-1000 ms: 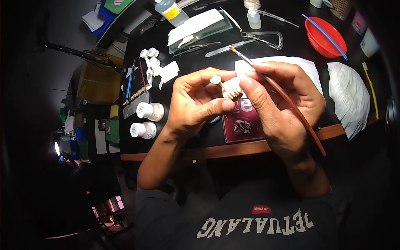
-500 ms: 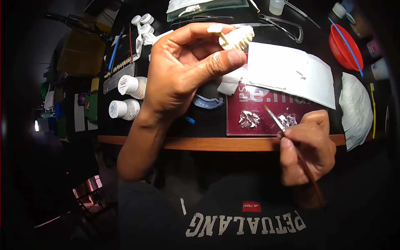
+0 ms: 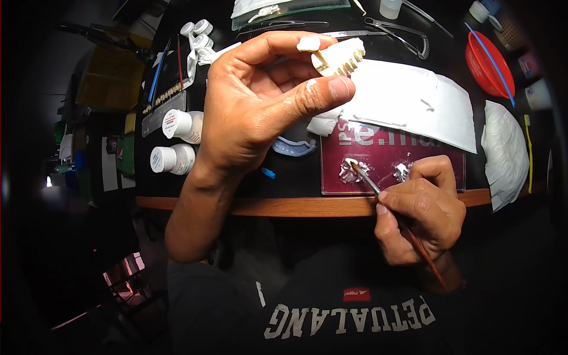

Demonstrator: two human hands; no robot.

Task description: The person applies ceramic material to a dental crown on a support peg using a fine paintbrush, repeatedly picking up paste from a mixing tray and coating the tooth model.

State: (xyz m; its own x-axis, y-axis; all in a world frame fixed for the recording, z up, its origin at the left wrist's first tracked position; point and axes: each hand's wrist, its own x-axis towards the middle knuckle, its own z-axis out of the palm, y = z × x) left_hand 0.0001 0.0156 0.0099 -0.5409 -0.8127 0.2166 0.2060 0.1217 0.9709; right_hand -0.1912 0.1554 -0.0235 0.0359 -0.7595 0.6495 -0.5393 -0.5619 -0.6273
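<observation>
Raised over the table, my left hand pinches a cream-coloured dental model between thumb and fingers; a row of tooth-like ridges shows along its edge. My right hand grips a fine paintbrush with a reddish-brown handle. The brush tip touches a dab of white paste on a maroon glass slab with white lettering. Another smear of white paste lies on the slab, close to my right fingers. White paper sheets cover the slab's far part.
Two white-capped jars stand left of my left forearm. A blue curved piece and a small blue bit lie near the slab. To the right are a red bowl, crumpled tissue and a yellow stick. Metal calipers lie behind.
My right hand has moved left with the paintbrush, bringing its tip from above the slab onto the left dab of paste. My left hand still holds the dental model, barely shifted.
</observation>
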